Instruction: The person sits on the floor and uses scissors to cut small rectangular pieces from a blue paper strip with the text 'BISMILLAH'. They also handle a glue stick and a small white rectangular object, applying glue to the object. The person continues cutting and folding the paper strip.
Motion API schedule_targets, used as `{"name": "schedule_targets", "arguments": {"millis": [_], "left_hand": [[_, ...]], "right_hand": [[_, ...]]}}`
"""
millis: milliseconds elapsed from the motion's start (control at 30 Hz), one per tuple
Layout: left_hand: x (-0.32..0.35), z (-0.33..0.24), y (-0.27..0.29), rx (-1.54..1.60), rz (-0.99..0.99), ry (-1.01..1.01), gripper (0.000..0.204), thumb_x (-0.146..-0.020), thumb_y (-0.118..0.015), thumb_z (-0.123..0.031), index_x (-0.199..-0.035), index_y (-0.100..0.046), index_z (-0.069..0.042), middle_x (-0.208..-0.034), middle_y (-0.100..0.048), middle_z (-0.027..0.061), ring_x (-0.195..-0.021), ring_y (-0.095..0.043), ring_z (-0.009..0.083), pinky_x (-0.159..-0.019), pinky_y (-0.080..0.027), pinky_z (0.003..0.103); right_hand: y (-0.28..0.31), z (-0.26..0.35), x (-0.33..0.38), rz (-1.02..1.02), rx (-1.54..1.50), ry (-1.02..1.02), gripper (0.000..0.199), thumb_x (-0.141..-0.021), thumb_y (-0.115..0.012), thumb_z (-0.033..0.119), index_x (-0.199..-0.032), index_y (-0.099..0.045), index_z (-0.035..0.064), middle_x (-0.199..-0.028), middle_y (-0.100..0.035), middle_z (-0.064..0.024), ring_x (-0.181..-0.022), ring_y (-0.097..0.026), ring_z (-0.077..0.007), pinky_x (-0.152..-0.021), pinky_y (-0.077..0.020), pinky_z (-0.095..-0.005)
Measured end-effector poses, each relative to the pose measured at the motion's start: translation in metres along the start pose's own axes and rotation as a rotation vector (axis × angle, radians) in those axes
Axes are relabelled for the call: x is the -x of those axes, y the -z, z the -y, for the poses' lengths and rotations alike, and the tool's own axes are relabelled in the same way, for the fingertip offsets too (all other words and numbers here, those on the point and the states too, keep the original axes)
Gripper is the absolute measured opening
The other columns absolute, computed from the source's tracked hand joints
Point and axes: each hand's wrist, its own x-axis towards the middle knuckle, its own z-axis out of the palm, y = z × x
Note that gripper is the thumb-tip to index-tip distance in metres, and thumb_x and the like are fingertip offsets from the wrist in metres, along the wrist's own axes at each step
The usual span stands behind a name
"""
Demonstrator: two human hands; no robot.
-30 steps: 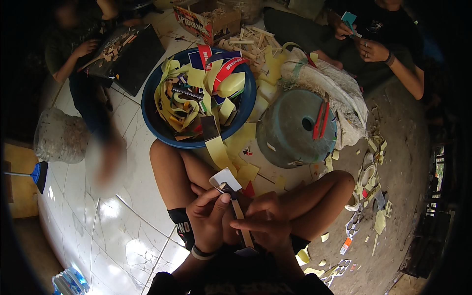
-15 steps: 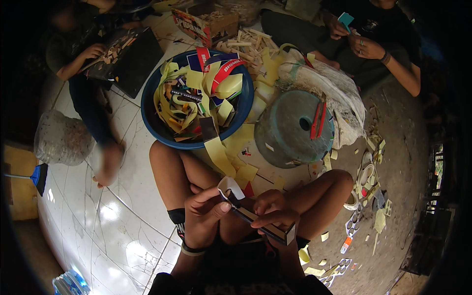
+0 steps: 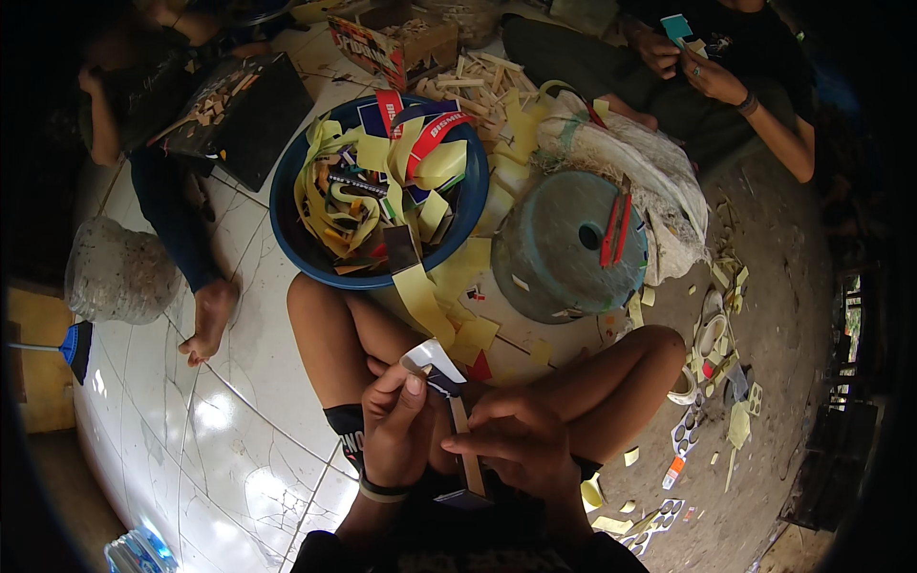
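Note:
Over my crossed legs I hold a narrow tan strip with dark edges [image 3: 464, 435], its lower end a dark flap. A curled white piece with a dark part [image 3: 432, 359] sits at its upper end. My left hand [image 3: 396, 430] pinches that white piece between thumb and fingers. On the strip's right side is my right hand [image 3: 521, 435], its fingers bent around it and one fingertip across its face; the grip is partly hidden. Beyond my knees stands a blue basin [image 3: 287, 258] heaped with yellow, red and dark scraps.
An upturned grey-green bucket [image 3: 549, 248] carries red-handled scissors [image 3: 616, 229]. Wooden sticks [image 3: 487, 81] lie behind the basin, beside a printed box [image 3: 392, 53]. A white sack [image 3: 659, 172] lies right. Two people sit opposite; one has a black board [image 3: 239, 124]. Scraps litter the right floor.
The strip has swung from a slant toward upright, and my right hand has shifted left along it. The white piece has opened out. At the left, the other person's hand has left the black board.

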Motion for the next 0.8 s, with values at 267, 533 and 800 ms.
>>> {"name": "schedule_targets", "arguments": {"millis": [267, 533, 800], "left_hand": [[0.0003, -0.0024, 0.0006, 0.029, 0.017, 0.048, 0.035, -0.106, -0.062, -0.024, -0.129, -0.064, 0.002, -0.116, -0.071, 0.0071, -0.103, -0.067, 0.0150, -0.093, -0.051, 0.031], [-0.0055, -0.0068, 0.0015, -0.370, -0.154, -0.055, 0.027, -0.102, -0.068, -0.022, -0.118, -0.069, 0.001, -0.092, -0.073, 0.0034, -0.075, -0.066, 0.0078, -0.066, -0.051, 0.022], [-0.0028, -0.0024, -0.0059, -0.187, -0.236, -0.088, 0.023, -0.101, -0.067, -0.019, -0.114, -0.067, -0.001, -0.096, -0.069, 0.0031, -0.085, -0.065, 0.0103, -0.072, -0.052, 0.025]], "right_hand": [[0.0022, -0.0019, 0.0043, -0.024, -0.156, -0.160, 0.039, -0.068, -0.079, -0.009, -0.098, -0.085, 0.0156, -0.102, -0.062, -0.0060, -0.089, -0.070, -0.0181, -0.077, -0.0604, -0.0326], [0.0014, -0.0026, 0.0047, 0.030, -0.026, -0.112, 0.047, -0.066, -0.077, -0.009, -0.104, -0.084, 0.0172, -0.102, -0.065, -0.0070, -0.091, -0.071, -0.0187, -0.078, -0.0592, -0.0321], [-0.0022, 0.0014, -0.0009, 0.036, -0.017, -0.077, 0.048, -0.066, -0.077, -0.009, -0.105, -0.083, 0.0183, -0.101, -0.065, -0.0062, -0.089, -0.072, -0.0183, -0.076, -0.0621, -0.0298]]}}
